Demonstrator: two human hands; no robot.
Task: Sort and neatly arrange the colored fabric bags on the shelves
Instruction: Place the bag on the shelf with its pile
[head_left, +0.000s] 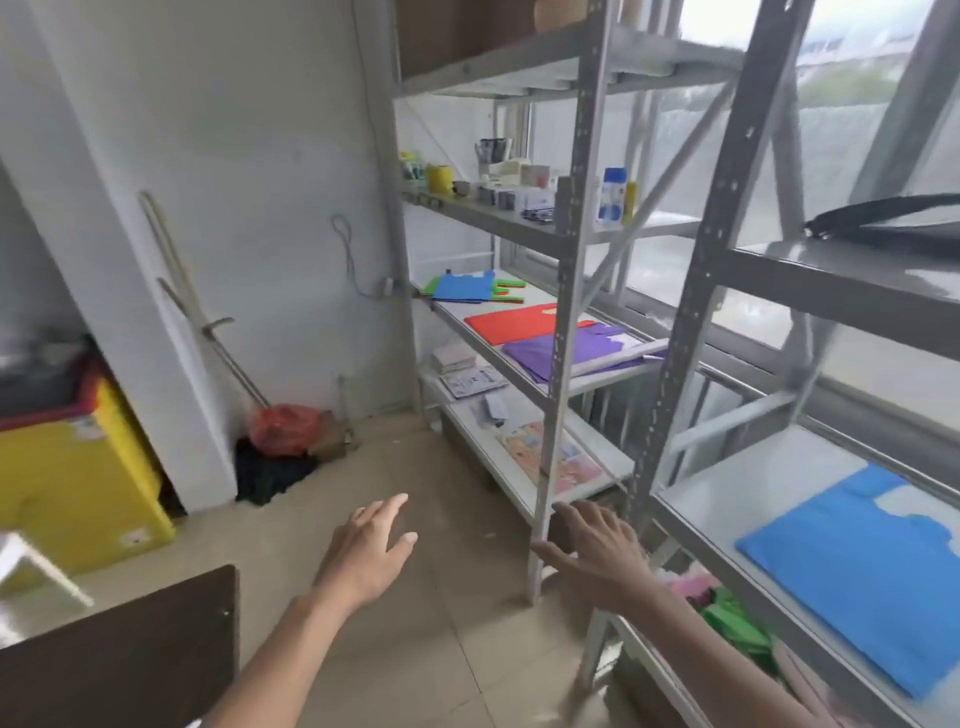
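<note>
Item: left hand (370, 551) and right hand (602, 553), both held out over the tiled floor (441, 649), fingers spread apart and nothing held in either grip.

Item: far shelf unit (563, 291), middle shelf. A blue bag (462, 287) is laid flat at the far end over green and red pieces; a red bag (511, 322) and a purple bag (550, 353) are laid flat nearer, the purple one partly behind the upright post.

Item: near shelf unit (691, 332), lower shelf. A large blue bag (862, 577) is spread flat, its long axis running along the shelf, lying to the right of and just beyond the right hand. That hand is judged the nearer; the left hand is well apart from it.

Item: bottom level, under the large blue bag. Crumpled pink and green bags (727, 613) are seen, partly hidden by the right forearm.

Room for moving: the shelf front is open between the uprights; bare shelf is left beside the large blue bag toward the window.
</note>
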